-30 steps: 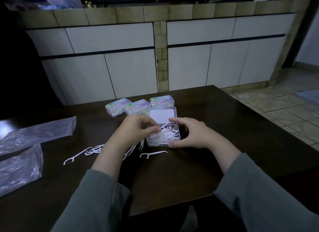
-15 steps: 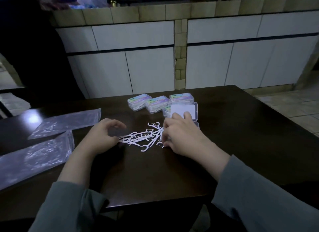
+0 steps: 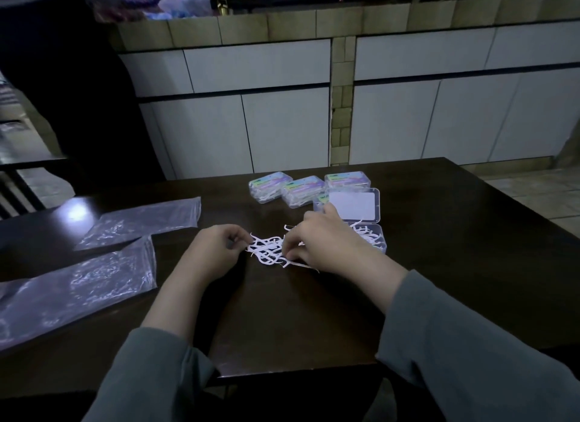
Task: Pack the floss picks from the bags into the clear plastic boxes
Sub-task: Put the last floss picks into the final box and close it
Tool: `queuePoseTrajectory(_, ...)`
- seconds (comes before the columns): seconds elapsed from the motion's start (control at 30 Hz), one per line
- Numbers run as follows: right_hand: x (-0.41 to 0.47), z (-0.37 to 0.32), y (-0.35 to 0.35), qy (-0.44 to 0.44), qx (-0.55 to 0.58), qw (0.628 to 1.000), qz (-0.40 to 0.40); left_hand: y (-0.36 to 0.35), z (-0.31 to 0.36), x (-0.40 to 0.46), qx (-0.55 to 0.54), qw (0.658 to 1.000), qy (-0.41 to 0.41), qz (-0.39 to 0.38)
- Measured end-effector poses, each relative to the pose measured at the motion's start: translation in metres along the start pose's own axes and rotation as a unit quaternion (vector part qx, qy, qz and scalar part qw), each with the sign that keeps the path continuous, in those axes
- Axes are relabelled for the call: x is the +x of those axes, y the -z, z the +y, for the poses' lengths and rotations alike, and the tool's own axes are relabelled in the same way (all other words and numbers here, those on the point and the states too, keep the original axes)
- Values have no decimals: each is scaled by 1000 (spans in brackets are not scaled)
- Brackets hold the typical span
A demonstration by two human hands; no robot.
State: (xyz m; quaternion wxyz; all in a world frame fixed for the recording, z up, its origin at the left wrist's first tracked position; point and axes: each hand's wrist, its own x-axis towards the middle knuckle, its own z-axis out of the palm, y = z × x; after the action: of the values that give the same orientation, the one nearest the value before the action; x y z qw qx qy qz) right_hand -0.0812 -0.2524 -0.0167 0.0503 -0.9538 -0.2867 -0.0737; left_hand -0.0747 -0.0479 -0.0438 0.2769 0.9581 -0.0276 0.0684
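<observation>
Both hands bracket the loose heap of thin white plastic floss picks on the dark wooden counter, left hand and right hand pinching its ends with curled fingers, probably bunching it for the open clear plastic box just beside.

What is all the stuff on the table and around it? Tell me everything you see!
loose floss picks: a small pile, white, on the table between the two hands
open clear box: one, see-through, partly filled with picks, right of the pile, lid laid back
closed clear boxes: three, with colourful labels, in a row behind the open one
plastic bags: two, clear, flat on the table's left side
table: one, dark brown
cabinets: white doors, behind the table
left hand: fingers curled at the pile's left edge
right hand: fingers down on the pile's right side
sleeves: two, grey
</observation>
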Motion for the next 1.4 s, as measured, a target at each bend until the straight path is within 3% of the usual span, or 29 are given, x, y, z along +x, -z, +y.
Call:
queuePoseTrajectory(0.1,-2,16,7,-26,-53,998,2,-1,2,0,-1,998,-57,-5)
queuePoseTrajectory(0.17,-1,23,11,-43,-74,996,-24,-3,4,-2,13,994,-94,-52)
queuePoseTrajectory(0.33,5,21,11,-45,-100,991,-75,-11,14,-1,62,986,-119,-97)
queuePoseTrajectory(0.87,17,18,-17,-44,-125,991,21,-15,20,6,114,985,-115,57)
queuePoseTrajectory(1.4,6,25,-2,-111,-32,984,135,-20,27,4,77,982,-60,164)
